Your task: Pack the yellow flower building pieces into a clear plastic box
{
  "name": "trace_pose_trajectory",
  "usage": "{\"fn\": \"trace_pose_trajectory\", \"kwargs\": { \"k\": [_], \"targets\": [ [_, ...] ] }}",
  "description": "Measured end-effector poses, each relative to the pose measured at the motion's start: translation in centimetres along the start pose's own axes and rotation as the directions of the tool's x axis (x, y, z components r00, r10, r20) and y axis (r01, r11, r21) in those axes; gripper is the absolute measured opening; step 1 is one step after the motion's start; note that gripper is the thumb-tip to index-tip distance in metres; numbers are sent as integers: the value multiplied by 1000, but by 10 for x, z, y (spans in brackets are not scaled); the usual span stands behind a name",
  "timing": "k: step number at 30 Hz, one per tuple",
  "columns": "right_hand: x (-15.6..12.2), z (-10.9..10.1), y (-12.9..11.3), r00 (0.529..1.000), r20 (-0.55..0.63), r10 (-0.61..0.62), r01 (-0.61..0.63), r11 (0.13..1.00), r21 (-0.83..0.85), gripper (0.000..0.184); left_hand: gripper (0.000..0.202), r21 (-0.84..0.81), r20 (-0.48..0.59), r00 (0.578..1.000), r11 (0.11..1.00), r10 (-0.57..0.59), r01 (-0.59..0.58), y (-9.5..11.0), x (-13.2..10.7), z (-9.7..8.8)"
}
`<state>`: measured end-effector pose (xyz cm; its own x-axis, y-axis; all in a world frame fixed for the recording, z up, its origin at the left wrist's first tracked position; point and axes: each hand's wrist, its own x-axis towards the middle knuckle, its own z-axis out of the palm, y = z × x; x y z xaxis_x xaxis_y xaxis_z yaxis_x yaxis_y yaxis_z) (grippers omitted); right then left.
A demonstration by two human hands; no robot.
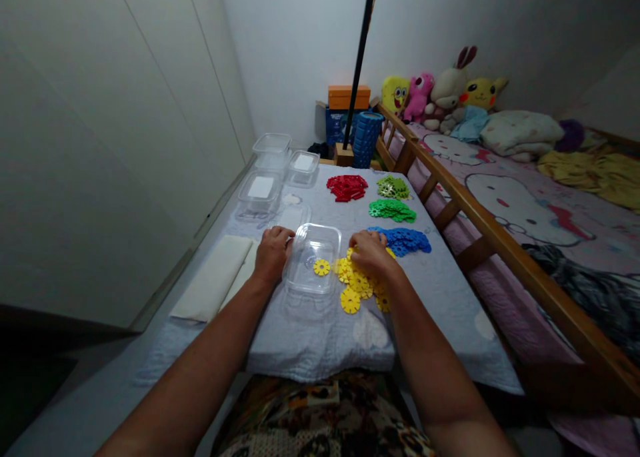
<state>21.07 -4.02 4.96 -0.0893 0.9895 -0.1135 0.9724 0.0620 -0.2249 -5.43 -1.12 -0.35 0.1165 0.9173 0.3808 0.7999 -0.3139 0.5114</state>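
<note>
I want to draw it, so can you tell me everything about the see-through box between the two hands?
The box looks like thin, shiny clear plastic, with rounded corners and a rim around its top. It sits upright on the pale cloth and looks open. One yellow notched disc shows inside. The left hand is at its left side, seemingly touching it. The yellow pile is just to its right.

Home, by all signs a bedroom. Right side: wooden-railed bed (453, 190), pink cartoon-print sheet (503, 167), bunched quilt (523, 132), rumpled yellow cloth (595, 177). Plush toys (420, 94) lined up at the bed's far end, against a plain pale wall (295, 44). Left side: tall white cupboard doors (125, 110), wardrobe-like. Between, worktop spread with a soft pale-blue patterned cloth (430, 310). Orange box (349, 97) stacked in far corner.
</note>
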Motion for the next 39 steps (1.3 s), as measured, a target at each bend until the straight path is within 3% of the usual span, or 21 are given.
{"fn": "trace_pose_trajectory", "kwargs": {
  "k": [4,7,10,12,19,24,28,32,35,39],
  "targets": [
    [1,1,16,999,-40,-35,41,982,185,20,23,-282,-18,992,952,-127,117,3,-6,-6],
    [2,1,26,985,-169,-36,101,914,394,11,31,-487,39,973,846,-228,218,6,-10,-12],
    [-2,-5,20,939,-344,-16,206,828,522,10,41,-643,125,958,714,-258,276,11,-11,-14],
    [-6,-9,7,917,-392,-72,285,805,520,11,48,-694,176,950,652,-258,306,14,-10,-15],
    [-16,-2,-47,931,-228,-284,350,871,345,10,55,-739,272,922,554,-275,383,21,-12,-16],
    [-16,7,-58,919,-94,-383,395,896,204,12,48,-730,246,930,579,-273,363,22,-12,-15],
    [-15,9,-56,912,-90,-401,411,897,164,16,44,-708,227,934,613,-275,352,23,-12,-15],
    [-12,1,-35,935,-222,-277,326,919,222,19,45,-703,226,936,620,-270,349,24,-13,-17],
    [-10,-10,-6,959,-272,-80,135,973,190,24,44,-704,219,939,622,-266,341,23,-13,-17],
    [-11,-14,25,963,-223,154,-150,988,37,28,44,-715,221,939,612,-263,340,23,-12,-17]
  ]
}}
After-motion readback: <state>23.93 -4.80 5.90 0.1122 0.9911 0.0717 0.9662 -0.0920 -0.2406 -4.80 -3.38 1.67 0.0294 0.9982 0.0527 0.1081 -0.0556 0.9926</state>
